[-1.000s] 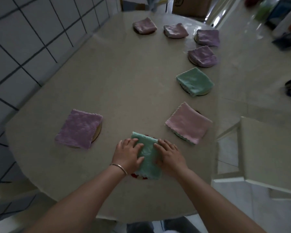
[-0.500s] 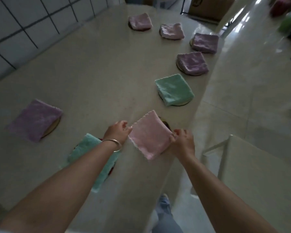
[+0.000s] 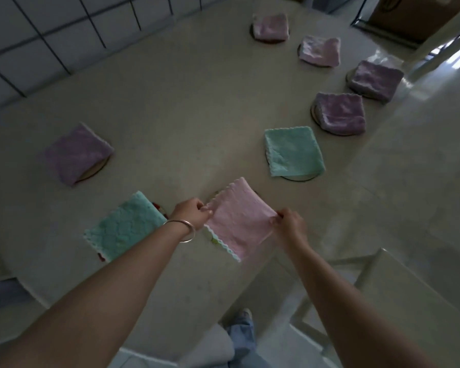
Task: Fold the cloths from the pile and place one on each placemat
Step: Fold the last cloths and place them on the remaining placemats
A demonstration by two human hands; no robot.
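Observation:
A folded pink cloth lies near the table's front edge over a mostly hidden placemat. My left hand pinches its left corner and my right hand pinches its right corner. To its left a folded green cloth rests on a placemat with red trim. Further folded cloths sit on round placemats: purple at the left, green beyond the pink one, two purple and two pink toward the far end.
The beige table runs along a tiled wall on the left. A pale chair stands at the right front, close to my right arm. A cardboard box sits on the floor at the far right.
Both hands left the near green cloth and moved right onto the pink cloth, pinching its corners. My view swung right along the table edge.

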